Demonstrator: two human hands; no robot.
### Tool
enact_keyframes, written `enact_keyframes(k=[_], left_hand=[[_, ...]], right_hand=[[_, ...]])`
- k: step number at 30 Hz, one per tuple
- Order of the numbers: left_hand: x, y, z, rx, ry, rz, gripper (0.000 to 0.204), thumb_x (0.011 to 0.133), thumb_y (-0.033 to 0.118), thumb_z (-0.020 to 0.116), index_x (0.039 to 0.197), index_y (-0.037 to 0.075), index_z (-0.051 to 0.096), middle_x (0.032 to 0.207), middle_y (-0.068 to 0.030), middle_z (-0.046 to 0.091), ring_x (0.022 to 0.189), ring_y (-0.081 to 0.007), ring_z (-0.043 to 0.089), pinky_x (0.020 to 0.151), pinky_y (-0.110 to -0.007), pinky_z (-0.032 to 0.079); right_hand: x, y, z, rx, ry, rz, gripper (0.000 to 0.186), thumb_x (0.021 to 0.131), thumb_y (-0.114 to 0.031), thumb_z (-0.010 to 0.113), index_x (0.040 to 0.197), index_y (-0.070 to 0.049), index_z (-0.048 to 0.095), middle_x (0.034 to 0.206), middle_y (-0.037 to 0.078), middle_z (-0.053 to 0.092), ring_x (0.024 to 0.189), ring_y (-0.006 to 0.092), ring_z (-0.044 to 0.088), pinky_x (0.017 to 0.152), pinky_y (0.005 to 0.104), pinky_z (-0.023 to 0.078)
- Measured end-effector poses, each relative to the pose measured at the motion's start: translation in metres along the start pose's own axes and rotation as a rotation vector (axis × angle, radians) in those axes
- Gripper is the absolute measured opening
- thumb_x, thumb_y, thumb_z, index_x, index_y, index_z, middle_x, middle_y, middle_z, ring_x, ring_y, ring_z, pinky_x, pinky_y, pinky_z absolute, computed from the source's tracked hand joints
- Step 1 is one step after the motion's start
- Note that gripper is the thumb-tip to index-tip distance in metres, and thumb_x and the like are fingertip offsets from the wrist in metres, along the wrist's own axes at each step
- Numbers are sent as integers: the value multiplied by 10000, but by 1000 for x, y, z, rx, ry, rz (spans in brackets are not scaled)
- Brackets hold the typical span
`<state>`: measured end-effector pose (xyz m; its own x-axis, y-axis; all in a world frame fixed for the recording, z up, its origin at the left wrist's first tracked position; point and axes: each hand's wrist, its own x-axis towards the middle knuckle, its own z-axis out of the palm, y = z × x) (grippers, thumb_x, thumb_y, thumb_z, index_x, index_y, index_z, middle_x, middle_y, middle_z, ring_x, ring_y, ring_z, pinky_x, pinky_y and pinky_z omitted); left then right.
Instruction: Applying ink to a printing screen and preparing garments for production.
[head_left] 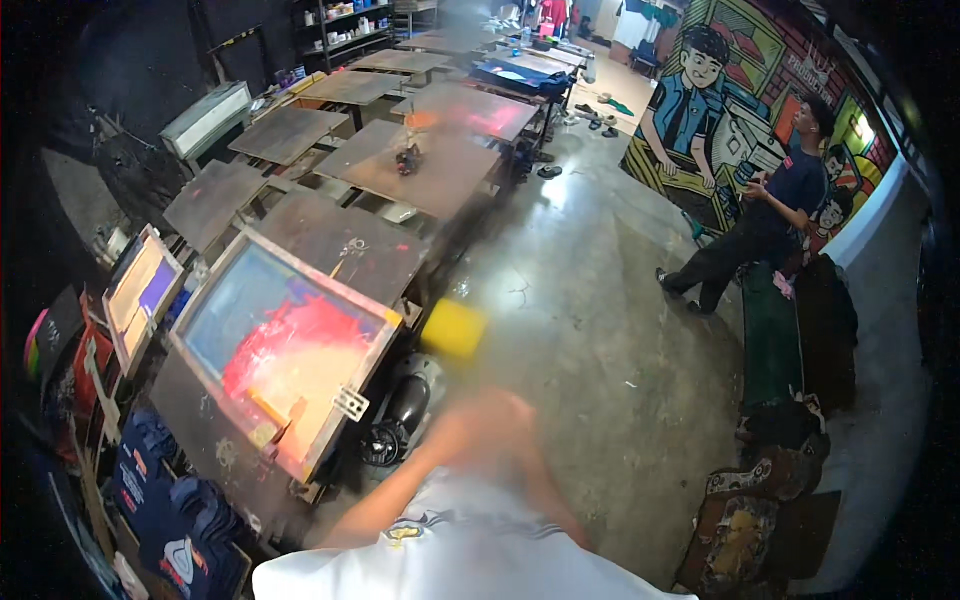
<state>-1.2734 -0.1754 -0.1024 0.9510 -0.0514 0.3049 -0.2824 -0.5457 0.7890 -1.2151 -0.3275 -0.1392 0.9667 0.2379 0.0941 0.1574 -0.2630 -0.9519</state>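
My left hand (pixel 462 428) and my right hand (pixel 515 412) are close together in front of my white shirt. Both are smeared in the picture, so their fingers cannot be made out. Just beyond them is a bright yellow, roughly square thing (pixel 453 328); whether a hand touches it I cannot tell. To the left of my hands, a wooden-framed printing screen (pixel 225 270) lies tilted over a work board, with pink, red and pale orange ink on its mesh. A wooden-handled squeegee (pixel 268 410) appears to rest on the inky end.
Rows of dark print boards (pixel 415 165) stretch away on the left. A smaller screen (pixel 145 290) and folded dark shirts (pixel 165 500) are at the left. A black round fan-like machine (pixel 395 425) sits below the big screen. Another person (pixel 785 200) leans by the right-hand mural wall, near a long bench (pixel 770 345).
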Motion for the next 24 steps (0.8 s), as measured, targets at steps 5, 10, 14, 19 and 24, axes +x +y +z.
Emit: enact_keyframes(k=[5, 10, 14, 19, 24], left_hand=[[94, -33, -9, -49, 9, -108, 176, 885, 165, 697, 918, -7, 693, 825, -153, 665, 733, -284, 640, 673, -359, 497], [170, -70, -9, -87, 223, -329, 169, 853, 150, 729, 856, -15, 696, 745, -132, 660, 672, -209, 617, 645, -321, 484], [235, -48, -25, -42, 213, -317, 240, 811, 163, 772, 731, -18, 636, 649, -64, 626, 605, -110, 554, 587, -277, 450], [320, -26, -23, -318, 265, -529, 298, 812, 171, 784, 676, -2, 582, 624, -41, 601, 590, -88, 524, 572, -270, 439], [394, -147, 56, 67, 323, -250, 288, 815, 152, 787, 687, 1, 578, 633, -50, 602, 600, -96, 530, 571, -281, 436]], right_hand=[[96, 3, -11, 46, -84, 70, 237, 925, -193, 663, 1071, -11, 705, 963, 111, 738, 865, 154, 693, 785, 301, 537], [187, -15, -14, 68, -219, 101, 238, 939, -193, 639, 1077, -8, 695, 938, 113, 730, 869, 152, 679, 789, 303, 523], [239, 0, -21, 167, -270, 119, 222, 936, -191, 649, 1065, -14, 685, 942, 85, 722, 868, 149, 669, 786, 298, 521], [302, -1, -42, 209, -198, 212, 181, 912, -164, 688, 1024, -23, 671, 918, 47, 718, 843, 131, 665, 780, 284, 522], [398, -10, -82, 139, -132, 115, 149, 880, -87, 726, 983, -15, 644, 900, 43, 705, 847, 115, 658, 790, 268, 519]])
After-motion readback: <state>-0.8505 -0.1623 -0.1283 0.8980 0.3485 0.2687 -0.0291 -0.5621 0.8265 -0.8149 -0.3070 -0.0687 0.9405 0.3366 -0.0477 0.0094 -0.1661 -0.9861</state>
